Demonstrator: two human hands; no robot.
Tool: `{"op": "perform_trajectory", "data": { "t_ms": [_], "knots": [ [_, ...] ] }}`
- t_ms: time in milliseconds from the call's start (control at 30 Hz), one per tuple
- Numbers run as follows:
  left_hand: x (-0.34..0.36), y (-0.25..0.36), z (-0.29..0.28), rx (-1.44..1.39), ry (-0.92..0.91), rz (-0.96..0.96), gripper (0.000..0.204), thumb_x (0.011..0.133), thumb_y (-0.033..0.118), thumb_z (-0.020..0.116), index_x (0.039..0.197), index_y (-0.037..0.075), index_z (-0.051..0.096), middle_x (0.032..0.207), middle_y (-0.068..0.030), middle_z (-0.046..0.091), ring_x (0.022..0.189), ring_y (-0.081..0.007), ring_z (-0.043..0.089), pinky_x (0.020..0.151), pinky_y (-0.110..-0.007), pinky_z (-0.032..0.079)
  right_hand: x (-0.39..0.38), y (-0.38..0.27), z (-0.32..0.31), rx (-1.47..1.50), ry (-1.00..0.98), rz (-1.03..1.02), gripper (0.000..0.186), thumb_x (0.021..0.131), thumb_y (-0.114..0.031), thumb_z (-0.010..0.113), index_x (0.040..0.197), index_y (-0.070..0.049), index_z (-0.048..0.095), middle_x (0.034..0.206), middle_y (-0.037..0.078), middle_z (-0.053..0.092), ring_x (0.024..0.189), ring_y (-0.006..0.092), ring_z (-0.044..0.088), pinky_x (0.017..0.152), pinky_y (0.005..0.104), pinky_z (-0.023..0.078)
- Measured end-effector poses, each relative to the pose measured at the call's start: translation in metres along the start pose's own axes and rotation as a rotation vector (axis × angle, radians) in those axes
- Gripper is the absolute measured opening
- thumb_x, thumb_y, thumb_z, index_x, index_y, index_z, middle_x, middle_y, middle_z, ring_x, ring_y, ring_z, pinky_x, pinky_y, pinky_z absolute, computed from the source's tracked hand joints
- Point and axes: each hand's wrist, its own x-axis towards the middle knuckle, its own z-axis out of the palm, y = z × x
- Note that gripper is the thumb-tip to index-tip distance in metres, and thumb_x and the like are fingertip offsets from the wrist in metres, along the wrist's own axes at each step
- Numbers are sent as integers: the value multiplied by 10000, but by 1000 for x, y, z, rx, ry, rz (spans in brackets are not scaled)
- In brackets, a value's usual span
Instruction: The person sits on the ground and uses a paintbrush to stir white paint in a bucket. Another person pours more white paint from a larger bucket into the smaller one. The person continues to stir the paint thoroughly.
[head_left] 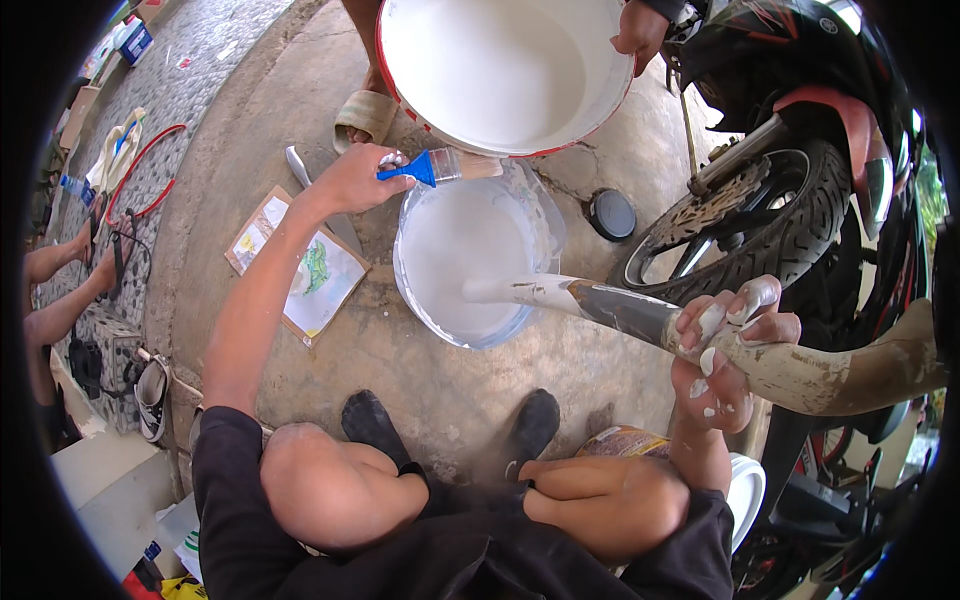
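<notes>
My left hand (358,182) grips a paintbrush (420,170) by its blue handle, the bristles reaching over the far rim of a paint bucket (403,285). White liquid, apparently paint, fills much of that bucket. In my right hand (725,350), whose fingers are smeared white, is a thick, curved, worn stick (625,310). Its white-coated end dips into the bucket. Just beyond, a large white basin (603,75) with a red rim is tilted toward me, with white liquid inside. Another person's hand (640,35) holds the basin's right side.
A motorcycle wheel (790,215) stands close on the right, with a round black lid (612,215) beside it. A printed board (310,275) lies left of the bucket. The other person's sandalled foot (363,118) is near the basin. A white lid (745,500) sits by my right knee.
</notes>
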Motion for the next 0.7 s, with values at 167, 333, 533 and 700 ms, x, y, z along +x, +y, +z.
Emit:
{"op": "perform_trajectory", "data": {
  "t_ms": [167,333,533,700],
  "knots": [
    [4,6,1,114,-75,-67,390,787,258,692,1014,-52,625,955,-217,651,897,-303,642,808,-358,498,0,-1,1,-8,27,1,330,673,-13,609,925,-105,416,969,51,397,679,162,544,619,355,497],
    [2,4,3,115,-46,-39,392,783,277,694,1009,-37,630,931,-215,651,882,-314,640,794,-368,489,-1,1,-1,17,25,-5,341,665,-25,622,933,-96,422,976,63,400,684,173,562,623,363,499],
    [7,7,9,167,-32,-38,393,781,298,689,991,-30,636,920,-219,645,879,-336,627,785,-380,478,1,1,-5,28,-16,-46,391,645,-66,661,953,-75,421,999,84,398,703,193,582,634,374,502],
    [-1,-2,10,143,72,45,360,778,305,667,864,-43,635,781,-254,619,766,-386,605,700,-421,464,-1,7,-4,52,-33,-60,416,629,-73,670,956,-74,413,1001,82,393,693,198,585,637,378,503]
  ]
}}
